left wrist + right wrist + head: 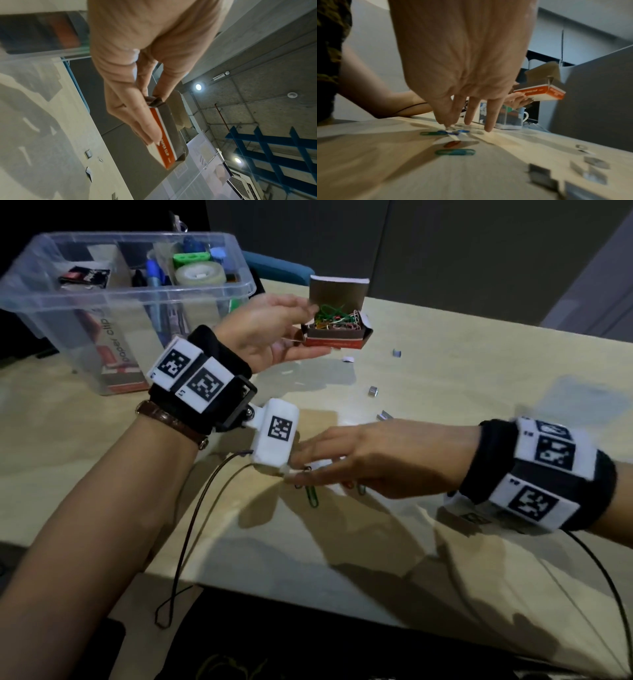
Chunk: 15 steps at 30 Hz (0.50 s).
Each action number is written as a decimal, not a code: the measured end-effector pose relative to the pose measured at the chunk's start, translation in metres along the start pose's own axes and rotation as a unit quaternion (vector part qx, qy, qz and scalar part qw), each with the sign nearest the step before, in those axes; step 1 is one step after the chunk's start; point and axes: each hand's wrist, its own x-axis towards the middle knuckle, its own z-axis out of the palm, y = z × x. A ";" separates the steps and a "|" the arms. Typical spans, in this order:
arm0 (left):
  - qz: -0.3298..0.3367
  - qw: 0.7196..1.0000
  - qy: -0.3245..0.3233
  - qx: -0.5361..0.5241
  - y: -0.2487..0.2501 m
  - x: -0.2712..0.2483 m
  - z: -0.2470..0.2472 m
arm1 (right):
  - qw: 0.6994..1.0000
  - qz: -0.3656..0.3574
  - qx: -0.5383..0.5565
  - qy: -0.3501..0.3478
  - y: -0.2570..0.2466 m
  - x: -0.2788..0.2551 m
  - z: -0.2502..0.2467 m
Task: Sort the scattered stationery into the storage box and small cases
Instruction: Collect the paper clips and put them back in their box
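Observation:
My left hand [297,333] holds a small orange and white paper clip box [334,338] above the table, lid flap up, with several coloured clips inside. In the left wrist view its fingers [145,125] pinch the box [165,144] at its end. My right hand [298,474] reaches down to the loose paper clips [311,496] near the table's front. Thumb and index fingertip [444,121] pinch a pale clip on the tabletop, while the other fingers stay stretched out. Green [433,133], blue [463,131], red [452,143] and teal [455,152] clips lie around them.
A clear plastic storage box [68,337] stands at the back left, holding tape, pens and a paper clip carton. Small strips of staples [372,391] lie scattered mid-table to the right of my hands. A cable [191,529] hangs from my left wrist over the front edge.

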 end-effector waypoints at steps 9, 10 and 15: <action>-0.012 1.000 -0.006 0.013 0.002 -0.002 0.000 | 0.997 -0.031 -0.025 -0.072 0.015 -0.033 0.004; -0.011 1.000 -0.007 0.014 0.002 -0.002 0.000 | 0.996 -0.030 -0.029 -0.076 0.018 -0.039 0.004; -0.017 1.000 -0.012 0.016 0.001 -0.001 -0.001 | 0.993 0.044 0.110 0.006 0.032 -0.059 -0.006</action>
